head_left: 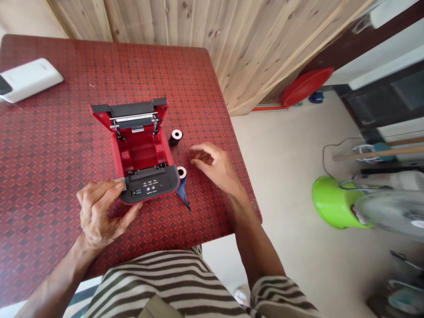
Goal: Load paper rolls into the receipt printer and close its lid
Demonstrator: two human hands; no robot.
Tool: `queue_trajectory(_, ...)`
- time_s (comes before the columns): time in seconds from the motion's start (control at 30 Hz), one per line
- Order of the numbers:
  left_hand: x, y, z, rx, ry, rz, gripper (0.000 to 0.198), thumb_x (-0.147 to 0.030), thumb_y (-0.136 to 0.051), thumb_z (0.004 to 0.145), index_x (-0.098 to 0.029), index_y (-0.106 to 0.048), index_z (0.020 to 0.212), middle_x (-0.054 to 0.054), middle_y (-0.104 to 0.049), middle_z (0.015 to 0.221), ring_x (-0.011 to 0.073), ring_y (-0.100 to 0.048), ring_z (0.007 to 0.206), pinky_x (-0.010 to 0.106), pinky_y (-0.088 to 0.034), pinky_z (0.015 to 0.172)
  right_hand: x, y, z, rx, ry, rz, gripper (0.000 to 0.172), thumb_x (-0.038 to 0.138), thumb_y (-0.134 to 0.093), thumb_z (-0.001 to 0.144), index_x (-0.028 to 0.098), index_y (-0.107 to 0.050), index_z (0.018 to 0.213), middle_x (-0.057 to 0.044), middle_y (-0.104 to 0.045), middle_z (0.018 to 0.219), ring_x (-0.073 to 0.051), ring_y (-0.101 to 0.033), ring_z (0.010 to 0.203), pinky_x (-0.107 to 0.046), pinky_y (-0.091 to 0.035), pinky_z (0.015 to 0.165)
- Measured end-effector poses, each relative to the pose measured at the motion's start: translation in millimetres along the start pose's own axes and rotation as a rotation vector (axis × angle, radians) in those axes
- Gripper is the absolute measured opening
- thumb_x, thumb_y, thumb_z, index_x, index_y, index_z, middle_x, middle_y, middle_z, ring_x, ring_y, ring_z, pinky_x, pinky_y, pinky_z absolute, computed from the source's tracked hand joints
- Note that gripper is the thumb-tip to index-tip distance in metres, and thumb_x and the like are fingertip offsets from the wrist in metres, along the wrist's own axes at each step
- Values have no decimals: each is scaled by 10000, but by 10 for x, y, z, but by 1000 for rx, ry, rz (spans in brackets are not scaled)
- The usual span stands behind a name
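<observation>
A red and black label printer (142,152) stands on the patterned table with its lid up and its red inner bay bare. My left hand (102,210) grips the front left corner of its black panel, fingers on top and thumb at the front edge. Just right of the printer is a small dark roll with a white core (176,136). A second roll (182,173), dark blue with a loose tail hanging toward me, lies by the front right corner. My right hand (212,165) hovers right of both rolls, fingers curved and apart, holding nothing visible.
A white power bank-like device (33,79) lies at the table's far left. The red table (198,79) ends at its right edge, near my right forearm. Beyond on the floor are a green bucket (334,203), a fan (394,212) and a red basin (306,86).
</observation>
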State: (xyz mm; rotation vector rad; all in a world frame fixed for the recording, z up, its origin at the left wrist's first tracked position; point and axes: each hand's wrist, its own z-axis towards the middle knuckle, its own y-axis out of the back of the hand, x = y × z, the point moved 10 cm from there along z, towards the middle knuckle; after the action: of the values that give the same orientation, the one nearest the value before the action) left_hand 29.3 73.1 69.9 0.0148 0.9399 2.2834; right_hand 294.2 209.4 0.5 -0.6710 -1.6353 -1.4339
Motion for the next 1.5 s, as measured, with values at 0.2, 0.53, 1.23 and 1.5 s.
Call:
queue_trajectory(0.2, 21, 4, -19, -10, 37, -28, 810, -275, -946, 788, -211, -564, 1500, 86, -741, 1208, 244, -732, 1057, 448, -591, 909, 129, -321, -372, 97, 86, -34, 418, 122, -709, 870, 219, -725, 1276, -97, -774, 1273, -233, -694, 1092, -421, -563, 934)
queue_trajectory(0.53, 13, 1, -29, 12, 27, -15, 786, -310, -913, 833, -240, -533, 1517, 107, -757, 1205, 266, -754, 1051, 421, -589, 912, 1147, 70, -247, -25, 386, -134, 288, 165, -707, 922, 253, -711, 1195, -50, -780, 1171, -257, -705, 1098, -476, -557, 1021)
queue_trajectory(1.23, 14, 0, -36, 27, 61, -30, 695, -274, -887, 860, -194, -563, 1470, 111, -780, 1153, 258, -763, 1027, 419, -562, 911, 1440, -1298, 428, 621, 377, -890, 428, -55, -375, 1044, 53, -767, 1176, -206, -763, 1180, -256, -726, 1104, -367, -538, 925)
queue_trajectory(1.5, 29, -9, -48, 17, 50, -33, 693, -277, -887, 855, -191, -567, 1464, 118, -775, 1165, 261, -760, 1032, 416, -564, 921, 1546, -1017, 219, 566, 442, -592, 487, -80, -398, 1016, 112, -700, 1346, -143, -751, 1307, -227, -702, 1207, -428, -553, 1096)
